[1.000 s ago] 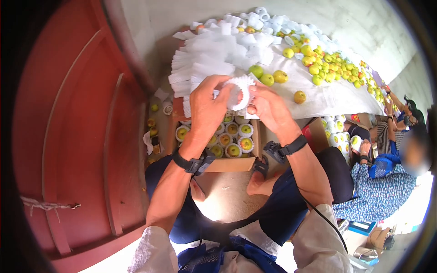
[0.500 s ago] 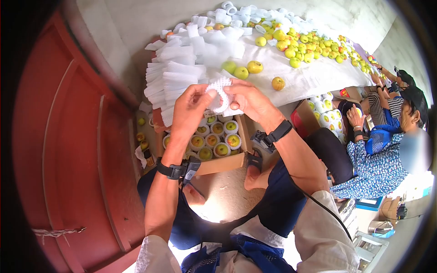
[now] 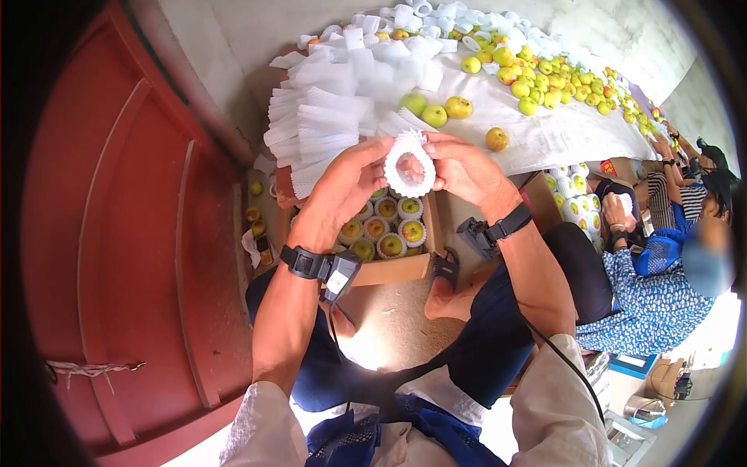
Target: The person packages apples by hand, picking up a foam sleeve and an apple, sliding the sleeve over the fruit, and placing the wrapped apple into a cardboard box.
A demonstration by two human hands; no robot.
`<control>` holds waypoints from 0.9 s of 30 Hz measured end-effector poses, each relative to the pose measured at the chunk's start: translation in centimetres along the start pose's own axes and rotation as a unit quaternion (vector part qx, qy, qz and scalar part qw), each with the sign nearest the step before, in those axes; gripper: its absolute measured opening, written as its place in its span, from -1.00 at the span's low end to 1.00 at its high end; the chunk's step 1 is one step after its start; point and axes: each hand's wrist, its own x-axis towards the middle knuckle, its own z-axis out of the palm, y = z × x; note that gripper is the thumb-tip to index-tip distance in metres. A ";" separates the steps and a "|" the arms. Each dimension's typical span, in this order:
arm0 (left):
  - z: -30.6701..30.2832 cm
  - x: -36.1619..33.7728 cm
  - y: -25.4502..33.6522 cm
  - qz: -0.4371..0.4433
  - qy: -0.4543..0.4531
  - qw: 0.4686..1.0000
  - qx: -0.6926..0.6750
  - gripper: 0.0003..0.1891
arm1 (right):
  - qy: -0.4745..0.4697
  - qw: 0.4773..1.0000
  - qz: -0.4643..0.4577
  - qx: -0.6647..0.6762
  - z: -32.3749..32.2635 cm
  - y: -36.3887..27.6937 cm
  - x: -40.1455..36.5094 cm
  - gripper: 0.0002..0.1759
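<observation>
A white foam net sleeve (image 3: 408,145) is held between my two hands above the carton, its round opening spread wide and facing me. My left hand (image 3: 354,177) grips the sleeve's left side. On the other side, my right hand (image 3: 469,170) pinches its rim between thumb and fingers. Fingertips show through the hole, and I see no apple inside. Just below, an open cardboard carton (image 3: 389,271) holds several apples (image 3: 376,227) in foam sleeves. Beyond my hands, a few loose apples (image 3: 434,116) lie on the white-covered table.
Stacked flat foam sleeves (image 3: 311,128) cover the table's left part. A large heap of apples (image 3: 545,82) spreads along the back right. A red door (image 3: 109,257) stands at left. To the right, a person (image 3: 646,288) sits by another carton (image 3: 537,192) of sleeved apples.
The foam sleeve has turned and opened into a wide ring facing me. My hands have moved slightly apart as the view shifted. The neighbouring person's hand now holds something white.
</observation>
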 end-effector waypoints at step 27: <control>-1.5 1.7 0.5 0.021 0.097 0.969 -0.228 -0.62 | 0.541 0.561 0.027 -0.626 -18.5 -1.4 -3.5 -0.47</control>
